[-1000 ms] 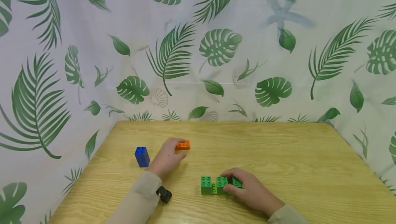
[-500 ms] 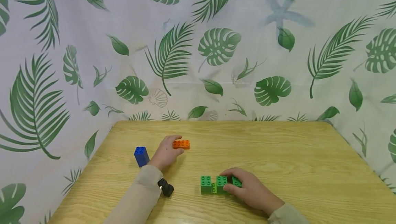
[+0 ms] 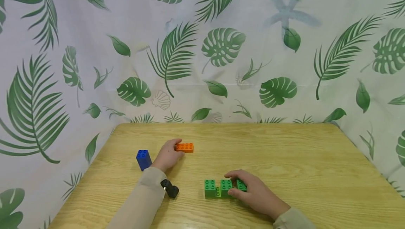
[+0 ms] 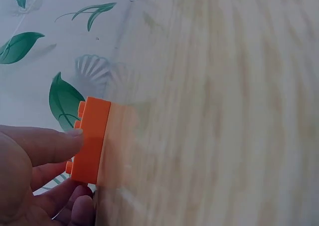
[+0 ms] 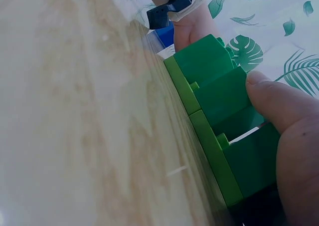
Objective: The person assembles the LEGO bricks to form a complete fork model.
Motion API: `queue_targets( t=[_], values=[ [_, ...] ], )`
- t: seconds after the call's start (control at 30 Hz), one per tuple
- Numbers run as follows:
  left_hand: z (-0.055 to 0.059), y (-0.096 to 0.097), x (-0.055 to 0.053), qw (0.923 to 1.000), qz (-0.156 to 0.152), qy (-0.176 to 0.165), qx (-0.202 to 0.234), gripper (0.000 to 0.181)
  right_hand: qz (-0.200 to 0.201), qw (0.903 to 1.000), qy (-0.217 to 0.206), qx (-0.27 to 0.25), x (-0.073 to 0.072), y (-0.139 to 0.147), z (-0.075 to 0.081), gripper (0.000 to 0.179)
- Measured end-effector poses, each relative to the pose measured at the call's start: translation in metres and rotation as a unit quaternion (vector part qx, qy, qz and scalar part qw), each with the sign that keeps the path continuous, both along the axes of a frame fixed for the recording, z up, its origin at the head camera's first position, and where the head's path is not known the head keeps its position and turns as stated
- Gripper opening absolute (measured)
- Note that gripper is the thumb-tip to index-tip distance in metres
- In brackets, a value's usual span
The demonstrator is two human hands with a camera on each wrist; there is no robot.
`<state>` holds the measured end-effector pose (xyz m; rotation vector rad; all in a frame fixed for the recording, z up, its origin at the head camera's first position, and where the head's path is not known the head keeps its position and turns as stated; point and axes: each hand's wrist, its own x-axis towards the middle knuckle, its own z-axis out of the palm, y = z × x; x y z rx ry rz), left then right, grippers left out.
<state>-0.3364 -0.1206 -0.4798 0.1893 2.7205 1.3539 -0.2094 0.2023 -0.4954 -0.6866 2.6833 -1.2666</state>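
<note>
My left hand point(image 3: 168, 154) is at the left end of an orange 2x4 toy building brick point(image 3: 185, 147) lying studs-up on the table. In the left wrist view, its thumb overlaps the side of the orange brick point(image 4: 93, 141); several fingers lie beyond, and contact cannot be told. My right hand point(image 3: 253, 193) holds a row of green building bricks point(image 3: 210, 189), its thumb on the middle block and its fingers behind. The right wrist view shows three dark green blocks point(image 5: 219, 96) standing apart on a light green base point(image 5: 209, 146). The right-hand block is partly hidden.
A tall blue brick point(image 3: 143, 159) stands upright left of my left wrist. A black wrist device point(image 3: 170, 188) sits on the left sleeve. The wooden table point(image 3: 269, 148) meets a leaf-patterned cloth point(image 3: 240, 92) at its back edge.
My left hand has slid a little leftward off the orange brick, exposing more of its studs, while the brick stays in place. The right hand and green bricks remain nearly still.
</note>
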Motion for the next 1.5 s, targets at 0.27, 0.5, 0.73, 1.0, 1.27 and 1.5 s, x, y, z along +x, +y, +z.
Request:
queue_targets(
  t=[0.27, 0.5, 0.73, 1.0, 1.27, 1.5],
  values=[
    [-0.001, -0.002, -0.006, 1.0, -0.002, -0.007, 0.002, 0.056, -0.001, 0.9999, 0.01, 0.005, -0.001, 0.0, 0.001, 0.043],
    [0.002, -0.001, -0.003, 0.9996, -0.02, -0.001, -0.021, 0.041, -0.002, 0.9999, 0.012, 0.005, -0.001, 0.0, 0.002, 0.041],
    [0.004, 0.003, 0.002, 0.9975, -0.055, 0.002, -0.045, 0.036, 0.0, 0.9999, 0.012, 0.004, 0.0, 0.0, 0.001, 0.043],
    [0.005, 0.007, 0.011, 0.995, -0.084, 0.004, -0.053, 0.034, -0.009, 0.9998, 0.015, 0.007, 0.002, 0.0, 0.001, 0.045],
    [0.006, 0.015, 0.024, 0.9918, -0.114, 0.002, -0.058, 0.035, -0.031, 0.9995, 0.01, 0.0, 0.004, -0.001, 0.004, 0.048],
    [0.005, 0.025, 0.038, 0.9897, -0.135, -0.012, -0.047, 0.035, -0.041, 0.9989, 0.022, -0.003, 0.005, 0.0, 0.008, 0.049]
  ],
)
